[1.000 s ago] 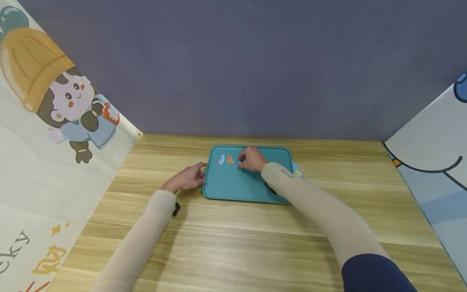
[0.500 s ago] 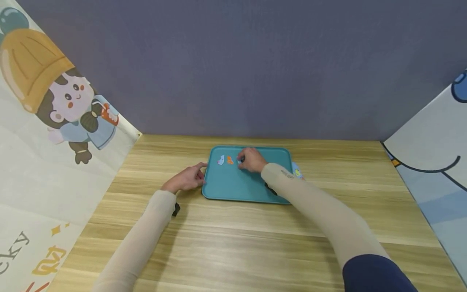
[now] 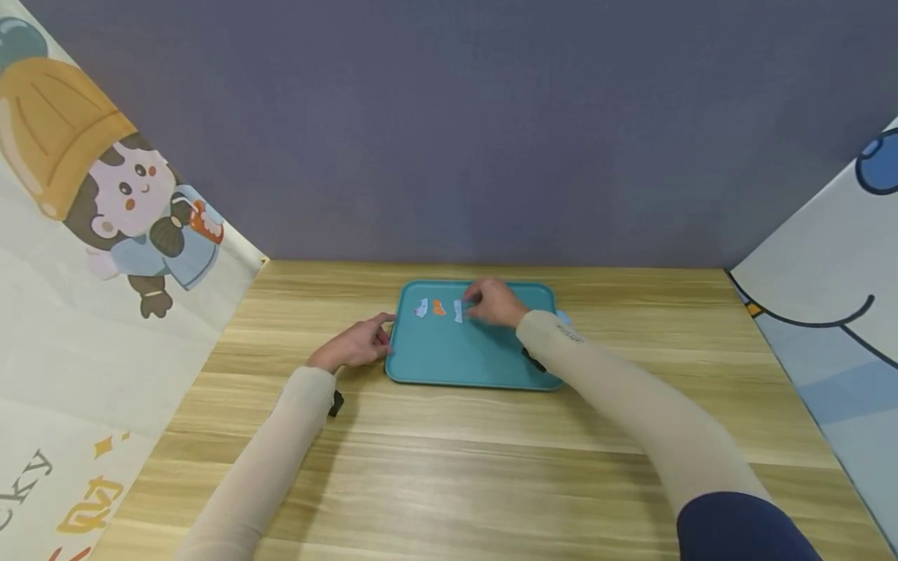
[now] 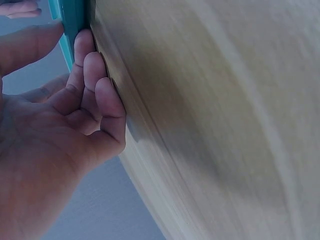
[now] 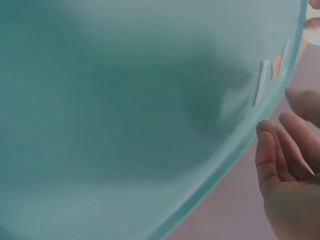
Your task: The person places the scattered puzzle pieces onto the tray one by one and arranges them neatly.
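A teal tray (image 3: pixel 456 358) lies on the wooden table. Along its far left part sit three flat cut-out pieces in a row: a light-blue piece (image 3: pixel 421 308), an orange piece (image 3: pixel 438 308) and another light-blue piece (image 3: pixel 458 311). My right hand (image 3: pixel 494 302) hovers just right of that last piece, thumb and fingers apart with nothing between them. The right wrist view has this hand (image 5: pixel 287 165) beside the pieces. At the tray's left edge my left hand (image 3: pixel 356 343) grips the rim; in the left wrist view its thumb (image 4: pixel 37 47) meets the rim above curled fingers.
Past the tray's right edge, a light-blue item (image 3: pixel 564 318) is mostly hidden by my right sleeve (image 3: pixel 617 382). A grey-purple wall panel (image 3: pixel 491 140) rises behind the table (image 3: pixel 421 452). Cartoon-printed sheets stand on both sides.
My right hand has let go of the rightmost light-blue piece and moved slightly right, uncovering it. The left hand stays on the tray's edge. The head view has shifted a little.
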`<state>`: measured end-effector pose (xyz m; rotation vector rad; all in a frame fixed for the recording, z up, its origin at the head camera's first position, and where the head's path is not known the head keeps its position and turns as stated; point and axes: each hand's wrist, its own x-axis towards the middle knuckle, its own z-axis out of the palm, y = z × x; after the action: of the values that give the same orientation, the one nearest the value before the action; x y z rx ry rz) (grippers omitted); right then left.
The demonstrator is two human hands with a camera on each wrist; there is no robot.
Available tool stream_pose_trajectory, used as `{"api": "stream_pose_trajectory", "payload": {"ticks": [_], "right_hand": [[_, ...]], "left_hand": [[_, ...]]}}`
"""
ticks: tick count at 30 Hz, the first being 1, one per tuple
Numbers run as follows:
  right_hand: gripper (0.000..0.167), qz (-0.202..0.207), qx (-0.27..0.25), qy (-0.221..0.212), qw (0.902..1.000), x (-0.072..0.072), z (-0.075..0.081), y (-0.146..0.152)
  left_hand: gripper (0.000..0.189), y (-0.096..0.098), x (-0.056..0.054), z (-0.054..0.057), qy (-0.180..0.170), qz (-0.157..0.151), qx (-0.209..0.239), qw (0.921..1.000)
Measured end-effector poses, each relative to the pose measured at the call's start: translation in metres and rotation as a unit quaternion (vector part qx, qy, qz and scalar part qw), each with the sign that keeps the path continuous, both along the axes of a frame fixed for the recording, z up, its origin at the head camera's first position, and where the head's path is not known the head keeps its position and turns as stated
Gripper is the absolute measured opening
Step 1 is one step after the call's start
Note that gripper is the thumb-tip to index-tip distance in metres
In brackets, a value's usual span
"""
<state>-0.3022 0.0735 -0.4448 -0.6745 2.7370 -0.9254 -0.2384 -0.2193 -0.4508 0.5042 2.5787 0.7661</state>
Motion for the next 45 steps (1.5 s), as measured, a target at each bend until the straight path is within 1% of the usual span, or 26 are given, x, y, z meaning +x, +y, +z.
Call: {"api": "stream_pose_trajectory", "payload": {"ticks": [4,8,13,19,22,24,31,35,39,45], "right_hand": [[0.027,0.001,-0.017,0.005,0.9998,0.000,0.009,0.014],[0.026,-0.003,-0.022,0.024,0.9995,0.001,0.016,0.029],[0.024,-0.013,-0.039,0.044,0.9982,0.003,0.023,0.047],[0.024,-0.023,-0.067,0.051,0.9962,0.007,0.026,0.067],[0.024,-0.027,-0.072,0.051,0.9958,0.009,0.027,0.080],[0.024,-0.030,-0.071,0.053,0.9956,0.010,0.027,0.089],[0.024,-0.048,-0.044,0.060,0.9961,0.010,0.026,0.120],[0.026,-0.054,-0.053,0.052,0.9958,0.011,0.025,0.132],[0.034,-0.052,-0.064,0.035,0.9959,0.011,0.020,0.144],[0.047,-0.056,-0.047,0.010,0.9973,0.010,0.011,0.157]], "left_hand": [[0.066,0.001,0.001,0.001,0.000,-0.001,0.001,1.0000],[0.065,0.001,0.000,0.000,0.000,0.000,-0.001,1.0000],[0.066,0.000,-0.001,-0.002,0.002,-0.003,-0.002,1.0000],[0.065,0.000,-0.001,-0.002,0.000,-0.001,0.000,1.0000],[0.065,0.000,0.000,-0.001,-0.002,-0.001,0.003,1.0000],[0.065,0.000,0.000,0.000,-0.001,-0.002,0.004,1.0000],[0.064,0.000,0.001,0.000,0.004,-0.004,0.000,1.0000],[0.064,0.000,0.001,0.000,0.004,-0.002,0.003,1.0000],[0.064,-0.001,0.001,0.000,0.002,-0.001,0.006,1.0000],[0.064,0.000,0.002,0.001,-0.001,0.000,0.010,1.0000]]}}
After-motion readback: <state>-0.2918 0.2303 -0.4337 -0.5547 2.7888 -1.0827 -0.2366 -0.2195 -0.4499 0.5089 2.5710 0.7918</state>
